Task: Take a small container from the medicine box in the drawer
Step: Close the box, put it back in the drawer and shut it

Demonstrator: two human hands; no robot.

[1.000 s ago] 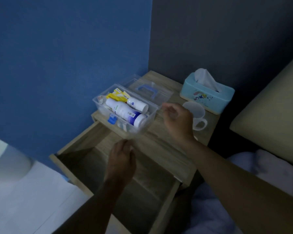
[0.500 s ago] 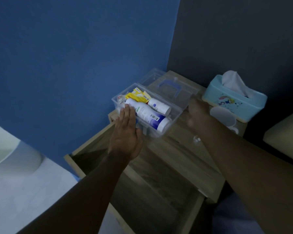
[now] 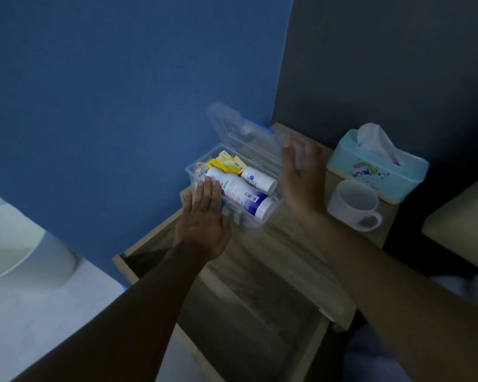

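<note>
Resting flat and open on the medicine box (image 3: 271, 209), the left hand (image 3: 204, 224); right hand (image 3: 301, 177) open beside its lid (image 3: 240, 133).

The medicine box (image 3: 271, 209) is clear plastic, its lid (image 3: 240, 133) edged with a blue handle. Inside lie a white bottle (image 3: 240, 195) with a dark blue band and barcode, a smaller white bottle (image 3: 258, 179), and a yellow packet (image 3: 226, 164). Far right, the tissue box (image 3: 375, 166) is pale turquoise with a cartoon print; the mug (image 3: 353, 205) is white; the nightstand (image 3: 295, 244) shows wood grain; the left wall (image 3: 108, 92) is blue
</note>
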